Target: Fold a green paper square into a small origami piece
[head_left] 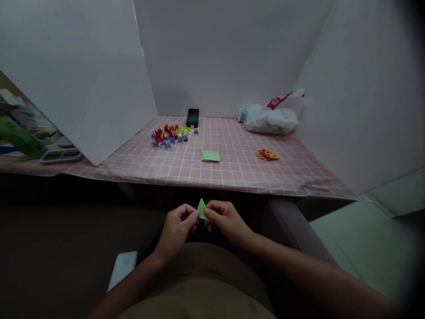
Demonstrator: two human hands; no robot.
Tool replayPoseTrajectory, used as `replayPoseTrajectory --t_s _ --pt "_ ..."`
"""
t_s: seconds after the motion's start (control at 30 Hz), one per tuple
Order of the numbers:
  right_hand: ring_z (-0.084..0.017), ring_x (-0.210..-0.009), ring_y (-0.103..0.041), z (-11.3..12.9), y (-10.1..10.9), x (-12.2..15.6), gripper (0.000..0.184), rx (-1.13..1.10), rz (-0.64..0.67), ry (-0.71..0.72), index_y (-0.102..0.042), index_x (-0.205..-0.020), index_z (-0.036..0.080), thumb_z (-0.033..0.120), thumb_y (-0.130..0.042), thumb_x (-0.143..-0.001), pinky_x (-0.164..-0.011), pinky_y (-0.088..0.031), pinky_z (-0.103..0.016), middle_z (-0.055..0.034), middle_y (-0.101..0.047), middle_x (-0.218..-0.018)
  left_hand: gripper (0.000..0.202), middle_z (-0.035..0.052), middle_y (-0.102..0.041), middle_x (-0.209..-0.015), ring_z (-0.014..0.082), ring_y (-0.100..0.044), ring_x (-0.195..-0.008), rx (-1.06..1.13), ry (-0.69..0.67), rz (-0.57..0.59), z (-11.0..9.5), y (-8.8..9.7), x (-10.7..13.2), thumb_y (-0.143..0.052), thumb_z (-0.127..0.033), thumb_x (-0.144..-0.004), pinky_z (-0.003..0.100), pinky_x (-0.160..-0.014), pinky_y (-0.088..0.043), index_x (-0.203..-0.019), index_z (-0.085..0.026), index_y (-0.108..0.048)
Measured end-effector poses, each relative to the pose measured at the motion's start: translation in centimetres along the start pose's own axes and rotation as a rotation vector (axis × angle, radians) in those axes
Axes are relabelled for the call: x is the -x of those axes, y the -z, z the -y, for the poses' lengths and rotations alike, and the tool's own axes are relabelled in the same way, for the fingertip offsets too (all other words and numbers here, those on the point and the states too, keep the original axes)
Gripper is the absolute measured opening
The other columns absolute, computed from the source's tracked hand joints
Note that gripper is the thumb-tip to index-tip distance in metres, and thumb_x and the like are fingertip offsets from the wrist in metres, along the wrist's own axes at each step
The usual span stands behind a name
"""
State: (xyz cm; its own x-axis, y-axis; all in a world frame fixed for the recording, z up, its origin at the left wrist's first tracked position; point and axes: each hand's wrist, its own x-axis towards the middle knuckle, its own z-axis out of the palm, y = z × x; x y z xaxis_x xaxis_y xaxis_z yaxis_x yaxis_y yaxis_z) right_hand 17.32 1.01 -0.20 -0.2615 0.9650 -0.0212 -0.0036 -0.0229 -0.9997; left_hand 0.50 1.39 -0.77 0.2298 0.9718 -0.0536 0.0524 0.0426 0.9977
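A small piece of green paper (202,209), folded to a triangle with its point up, is held above my lap, just in front of the table edge. My left hand (182,222) pinches its left side between thumb and fingers. On the right side, my right hand (223,217) grips it the same way. On the table beyond lies a stack of square paper (211,155) with a green sheet on top. Further left stand several small folded paper pieces (171,135) in red, orange, yellow and purple.
A black phone (192,118) leans near the back wall. White plastic bags (272,118) sit at the back right, with red and yellow cut-outs (267,154) nearer. A kitchen scale (61,155) is at far left, past a white panel (83,79). A white device (123,268) lies beside my lap.
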Motion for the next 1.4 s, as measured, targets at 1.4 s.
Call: replayPoseTrajectory --t_s 1.4 --pt "-0.012 -0.058 -0.054 0.4 0.6 -0.6 0.021 0.022 0.013 -0.006 -0.062 -0.071 0.016 0.034 -0.064 -0.081 -0.061 -0.042 -0.027 0.0007 -0.061 -0.062 0.018 -0.0011 -0.058 -0.065 0.0122 -0.051 -0.062 -0.124 -0.058 0.008 -0.6 0.6 -0.5 -0.065 -0.032 -0.079 0.023 -0.06 -0.041 -0.071 -0.015 -0.063"
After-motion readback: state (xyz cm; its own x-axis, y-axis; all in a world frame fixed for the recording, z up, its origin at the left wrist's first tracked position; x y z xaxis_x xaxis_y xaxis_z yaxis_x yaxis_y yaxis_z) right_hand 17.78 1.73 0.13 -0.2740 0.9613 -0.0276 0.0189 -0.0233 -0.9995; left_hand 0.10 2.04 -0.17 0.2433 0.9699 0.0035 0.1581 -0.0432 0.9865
